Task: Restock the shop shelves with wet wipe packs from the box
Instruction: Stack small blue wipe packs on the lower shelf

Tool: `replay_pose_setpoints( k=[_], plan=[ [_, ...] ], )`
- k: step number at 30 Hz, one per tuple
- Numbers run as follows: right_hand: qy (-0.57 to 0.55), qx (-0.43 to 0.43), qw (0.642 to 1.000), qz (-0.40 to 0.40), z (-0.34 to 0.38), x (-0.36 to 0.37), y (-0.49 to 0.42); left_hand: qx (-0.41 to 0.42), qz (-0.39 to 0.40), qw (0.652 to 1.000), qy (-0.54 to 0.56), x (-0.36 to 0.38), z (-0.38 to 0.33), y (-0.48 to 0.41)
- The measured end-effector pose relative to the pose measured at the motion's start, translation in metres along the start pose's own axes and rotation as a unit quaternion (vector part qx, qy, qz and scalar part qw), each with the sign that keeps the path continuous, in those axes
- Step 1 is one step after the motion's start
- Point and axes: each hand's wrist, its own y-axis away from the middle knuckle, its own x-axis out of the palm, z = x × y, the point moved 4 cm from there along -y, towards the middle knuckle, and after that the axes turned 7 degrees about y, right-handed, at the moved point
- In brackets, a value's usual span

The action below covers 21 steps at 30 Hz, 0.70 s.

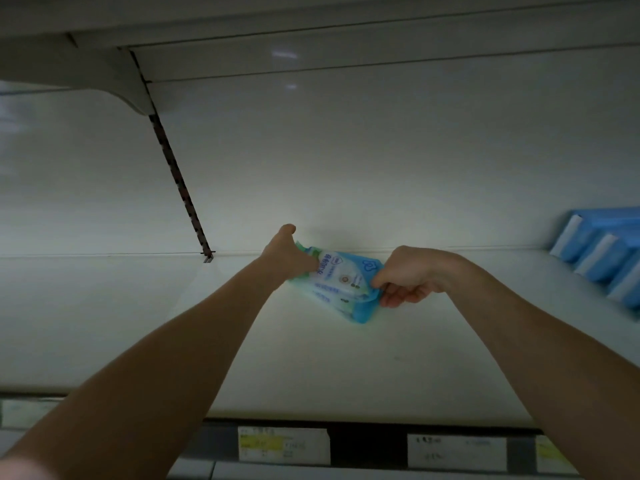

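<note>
In the head view, both your bare arms reach up from the lower corners to the centre of the frame, where the wet wipe packs (341, 289), a blue-and-white bundle, lie tilted on the white shelf (311, 362) close to its back wall. Your left hand (285, 258) grips the bundle's left end with its fingers curled round it, and your right hand (410, 277) pinches the right edge between thumb and curled fingers. Blue boxes (602, 258) stand at the right edge, price labels (284, 445) along the bottom.
</note>
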Motion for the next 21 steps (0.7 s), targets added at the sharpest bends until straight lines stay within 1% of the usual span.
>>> replay_pose_setpoints(
  k=[2,5,6,8,10,11,12,16,18,21],
  plan=[
    [0.006,0.008,1.000,0.013,0.000,0.004,0.003,0.015,0.003,0.999,-0.031,0.004,0.002,-0.002],
    [-0.002,0.015,1.000,0.013,0.000,0.008,0.005,0.007,0.041,0.999,-0.031,0.010,0.004,0.004],
    [-0.009,0.009,1.000,-0.002,0.001,0.007,0.004,0.003,0.049,0.998,-0.038,0.009,0.005,0.006],
    [-0.028,-0.013,0.997,-0.067,0.001,0.001,0.000,-0.027,0.068,0.995,-0.066,0.004,0.006,0.010],
    [-0.047,-0.025,0.991,-0.125,-0.003,-0.008,-0.005,-0.081,0.117,0.988,-0.065,-0.001,0.008,0.015],
    [-0.045,-0.028,0.989,-0.138,-0.004,-0.009,-0.006,-0.094,0.132,0.985,-0.064,-0.002,0.008,0.017],
    [-0.027,-0.028,0.989,-0.144,-0.005,-0.010,-0.007,-0.091,0.134,0.984,-0.069,-0.003,0.007,0.018],
    [0.088,-0.024,0.981,-0.170,-0.003,-0.008,-0.004,-0.049,0.098,0.989,-0.096,0.003,0.004,0.015],
    [0.113,-0.018,0.977,-0.182,-0.005,-0.006,-0.003,-0.065,0.101,0.990,-0.079,0.006,0.004,0.018],
    [0.144,-0.025,0.957,-0.250,-0.008,-0.009,-0.004,-0.082,0.107,0.990,-0.048,0.007,0.002,0.024]
  ],
)
